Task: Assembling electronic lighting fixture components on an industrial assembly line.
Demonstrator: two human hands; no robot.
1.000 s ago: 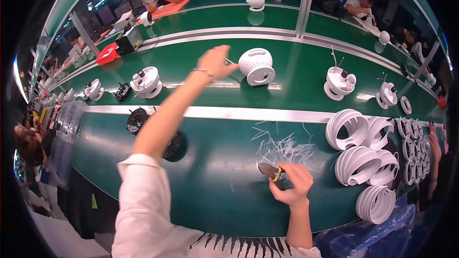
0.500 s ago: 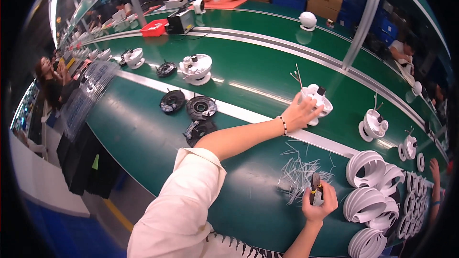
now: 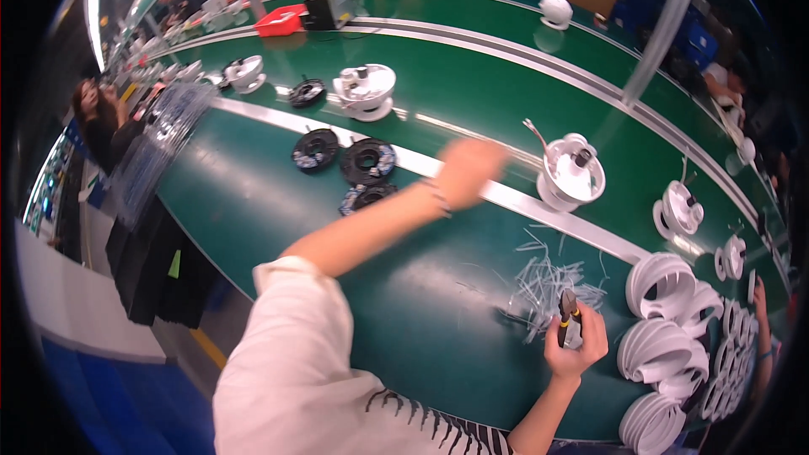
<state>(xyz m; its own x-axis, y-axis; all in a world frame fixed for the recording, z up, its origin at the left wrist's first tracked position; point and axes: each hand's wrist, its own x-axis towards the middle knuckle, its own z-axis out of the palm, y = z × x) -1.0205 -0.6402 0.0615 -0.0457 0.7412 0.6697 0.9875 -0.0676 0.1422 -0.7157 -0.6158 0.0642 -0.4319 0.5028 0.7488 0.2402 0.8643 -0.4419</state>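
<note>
My left hand [image 3: 470, 170] is smeared by motion over the pale rail at the table's edge, so its fingers do not show clearly. Right of it, and apart from it, a white round housing [image 3: 569, 181] with wires standing up sits on the green conveyor. My right hand [image 3: 581, 345] is closed around side cutters [image 3: 568, 310] with dark jaws and black-and-yellow handles, jaws pointing up. A heap of cut clear plastic strips [image 3: 539, 282] lies just beyond the cutters. Left of my left hand, several black round parts [image 3: 368, 160] rest on the table.
Stacked white rings [image 3: 657, 350] stand to the right. More white housings [image 3: 364, 88] are spread along the conveyor. At the back are a red tray [image 3: 280, 21] and a dark box-shaped device [image 3: 329, 8]. A metal post [image 3: 666, 29] rises at the far right. Other people sit around the line.
My left hand has come off the white housing and swung left. The housing stands by itself, turned somewhat. My right hand still grips the side cutters; the view has shifted slightly.
</note>
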